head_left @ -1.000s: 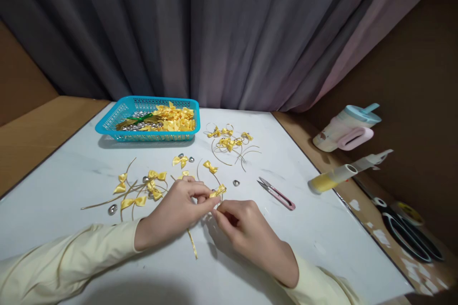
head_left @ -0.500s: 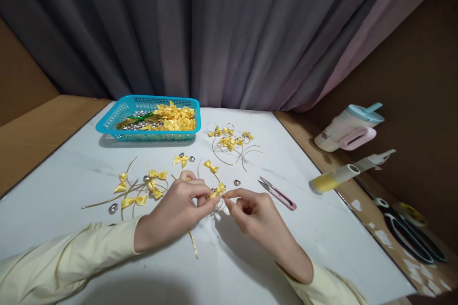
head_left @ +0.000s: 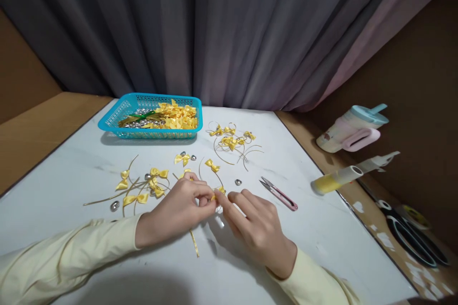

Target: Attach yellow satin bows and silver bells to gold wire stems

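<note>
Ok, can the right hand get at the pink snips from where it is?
Probably yes: only bare tabletop shows between the right hand and the pink snips, though that hand is busy at a yellow bow.

no readable text, labels, brands, numbers or signs, brown print on cup beyond and right of fingers, too small to decipher

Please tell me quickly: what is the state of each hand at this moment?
Left hand: closed, pinching a yellow satin bow.
Right hand: partly curled, at the same bow; whether it grips anything cannot be told.
</note>
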The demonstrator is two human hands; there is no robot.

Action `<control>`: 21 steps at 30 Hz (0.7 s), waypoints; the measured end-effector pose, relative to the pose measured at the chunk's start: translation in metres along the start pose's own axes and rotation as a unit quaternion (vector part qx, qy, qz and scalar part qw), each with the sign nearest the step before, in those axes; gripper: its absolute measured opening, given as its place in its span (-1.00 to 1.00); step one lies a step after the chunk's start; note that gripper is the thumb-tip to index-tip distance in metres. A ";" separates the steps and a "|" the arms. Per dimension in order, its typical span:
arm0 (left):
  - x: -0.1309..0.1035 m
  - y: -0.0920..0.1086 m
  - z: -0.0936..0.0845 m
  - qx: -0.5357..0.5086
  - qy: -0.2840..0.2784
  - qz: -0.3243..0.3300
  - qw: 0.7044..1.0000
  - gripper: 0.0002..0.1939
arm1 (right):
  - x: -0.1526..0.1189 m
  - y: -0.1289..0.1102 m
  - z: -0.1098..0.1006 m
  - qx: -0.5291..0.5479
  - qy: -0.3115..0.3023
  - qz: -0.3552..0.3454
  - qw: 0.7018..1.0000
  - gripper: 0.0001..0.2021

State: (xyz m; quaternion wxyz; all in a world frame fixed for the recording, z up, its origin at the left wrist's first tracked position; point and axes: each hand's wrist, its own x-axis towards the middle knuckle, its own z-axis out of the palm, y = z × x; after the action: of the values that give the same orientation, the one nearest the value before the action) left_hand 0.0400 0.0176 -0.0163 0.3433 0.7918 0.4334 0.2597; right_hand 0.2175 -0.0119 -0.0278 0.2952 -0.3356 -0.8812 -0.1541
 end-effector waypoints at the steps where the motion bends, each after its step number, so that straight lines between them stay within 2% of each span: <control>1: 0.000 0.000 0.000 -0.001 -0.002 -0.001 1.000 -0.71 | 0.000 0.001 0.000 -0.003 -0.005 -0.003 1.000 -0.73; 10: 0.002 0.000 0.001 -0.003 0.000 -0.021 1.000 -0.70 | 0.003 0.004 -0.002 -0.008 -0.026 -0.004 1.000 -0.81; 17: 0.001 0.001 0.000 0.003 -0.030 -0.044 0.999 -0.68 | 0.003 0.003 0.002 0.097 -0.019 0.088 0.991 -0.85; 21: 0.002 0.002 -0.001 0.008 -0.046 -0.045 0.998 -0.69 | 0.003 0.003 0.001 0.071 -0.012 0.062 0.996 -0.85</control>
State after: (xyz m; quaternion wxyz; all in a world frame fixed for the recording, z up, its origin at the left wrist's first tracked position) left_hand 0.0406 0.0188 -0.0139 0.3683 0.7852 0.4541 0.2039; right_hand 0.2168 -0.0078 -0.0264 0.3163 -0.3695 -0.8710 -0.0687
